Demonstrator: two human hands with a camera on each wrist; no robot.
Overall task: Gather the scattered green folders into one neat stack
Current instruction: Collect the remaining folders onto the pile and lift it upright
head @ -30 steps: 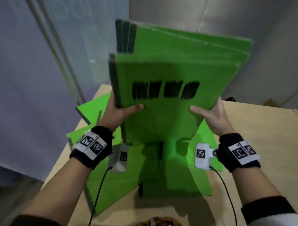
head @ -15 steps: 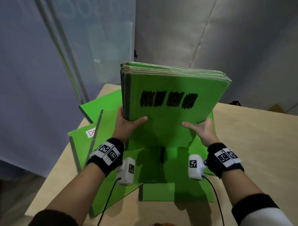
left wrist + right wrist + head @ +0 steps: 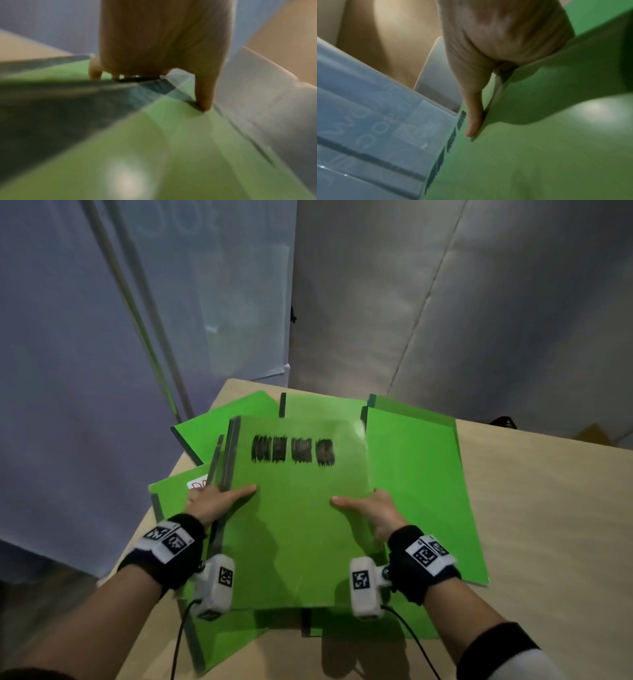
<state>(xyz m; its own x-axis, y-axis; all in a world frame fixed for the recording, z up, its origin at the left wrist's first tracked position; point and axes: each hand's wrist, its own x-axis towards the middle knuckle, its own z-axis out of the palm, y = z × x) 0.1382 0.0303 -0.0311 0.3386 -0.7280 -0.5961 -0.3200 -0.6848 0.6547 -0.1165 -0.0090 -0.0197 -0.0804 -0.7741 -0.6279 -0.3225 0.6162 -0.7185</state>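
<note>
A stack of green folders (image 3: 294,529), its top cover bearing black scribbled marks, lies nearly flat over other green folders on the table. My left hand (image 3: 214,503) grips its left spine edge, thumb on the cover, fingers underneath. My right hand (image 3: 368,511) grips its right edge the same way. In the left wrist view the left hand (image 3: 161,56) has its thumb on the stack of green folders (image 3: 154,148). In the right wrist view the right hand (image 3: 496,47) lays its thumb on the stack of green folders (image 3: 530,155). Loose green folders (image 3: 418,481) fan out beneath, right, left and behind.
The wooden table (image 3: 548,525) has bare surface to the right. Its left edge (image 3: 137,539) runs close by my left wrist. A folder with a white label (image 3: 197,484) pokes out at the left. Grey curtain walls stand behind the table.
The stack stood upright on its edge in both hands; it has now tipped down and forward to lie nearly flat on the folders below. Both hands kept their grip.
</note>
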